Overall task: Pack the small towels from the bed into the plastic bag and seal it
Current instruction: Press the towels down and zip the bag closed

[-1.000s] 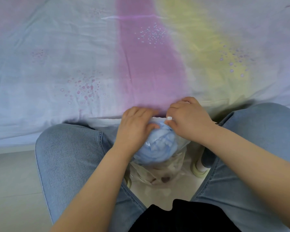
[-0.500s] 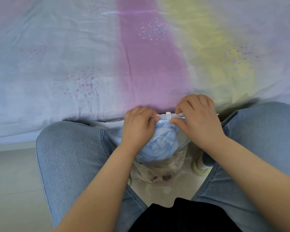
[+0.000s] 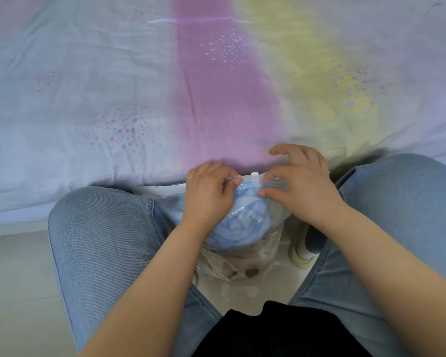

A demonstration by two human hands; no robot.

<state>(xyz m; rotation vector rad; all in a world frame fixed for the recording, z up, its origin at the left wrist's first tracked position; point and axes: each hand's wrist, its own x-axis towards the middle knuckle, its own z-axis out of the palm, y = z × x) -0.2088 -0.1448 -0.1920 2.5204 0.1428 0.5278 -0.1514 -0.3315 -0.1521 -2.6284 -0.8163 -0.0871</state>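
Compared with half a second ago, the right hand [image 3: 300, 185] has let go of the white slider clip [image 3: 254, 176]; its fingers are now spread and lifted, and only the thumb tip and one fingertip touch the top strip of the clear plastic zip bag [image 3: 245, 222]. The left hand [image 3: 207, 193] stays where it was, its grip pressed together and pinching the left part of the same strip.

The bed with the pastel blue, pink and yellow sheet [image 3: 139, 99] fills the upper part of the view, and its near edge runs left to right just behind both hands. The bag hangs off this edge, between the two knees in blue jeans [image 3: 101, 240], above the pale floor [image 3: 16, 279]. Its long axis runs from the bed edge toward the person, with the mouth pointing at the bed. Inside it are rolled light blue small towels [image 3: 238, 228], and a beige one lies lower.

Room for moving is narrow at both sides because of the knees; the bed surface behind is wide.
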